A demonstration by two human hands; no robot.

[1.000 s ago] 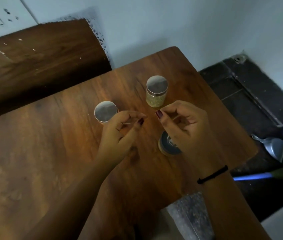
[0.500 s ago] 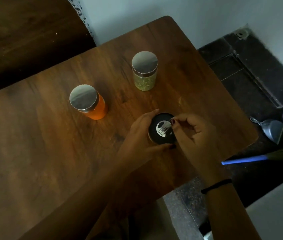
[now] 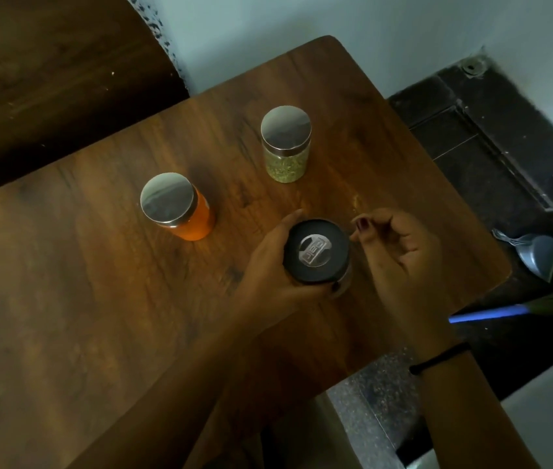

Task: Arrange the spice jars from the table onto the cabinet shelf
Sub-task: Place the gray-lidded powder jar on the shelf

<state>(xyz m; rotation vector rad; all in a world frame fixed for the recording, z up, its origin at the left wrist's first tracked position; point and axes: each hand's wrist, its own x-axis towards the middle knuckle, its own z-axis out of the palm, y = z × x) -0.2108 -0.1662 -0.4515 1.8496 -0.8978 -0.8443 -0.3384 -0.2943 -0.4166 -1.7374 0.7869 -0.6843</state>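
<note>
Seen from the head camera, the table (image 3: 65, 299) fills most of the picture, its wood grain brown and its far right corner rounded. Three jars are on or over it. The left hand (image 3: 273, 265) grips the black-lid jar (image 3: 317, 253) near the table's right edge: the fingers curl round the far side of the lid and the thumb wraps the near side, its dark nail showing at the lid's lower rim. A silver emblem sits in the middle of the lid. Whether the base of this jar rests on the wood or is raised off it cannot be told, as the lid and the hand hide it.

The right hand (image 3: 400, 258) is just beside that jar, on its right. Its fingers are loosely curled toward the palm and nothing shows between them; the thumb tip and forefinger lie close to the lid's rim, and contact cannot be made out. A black wristband (image 3: 437, 360) circles the right wrist.

The orange jar (image 3: 180, 211) stands upright to the left of the held jar, well apart from it, under a silver lid. The green jar (image 3: 286, 147) stands upright farther back, also silver-lidded, apart from the other two.

Beyond the table's right edge, on the dark floor, lie a dustpan (image 3: 535, 252) and a blue handle (image 3: 484, 314).
</note>
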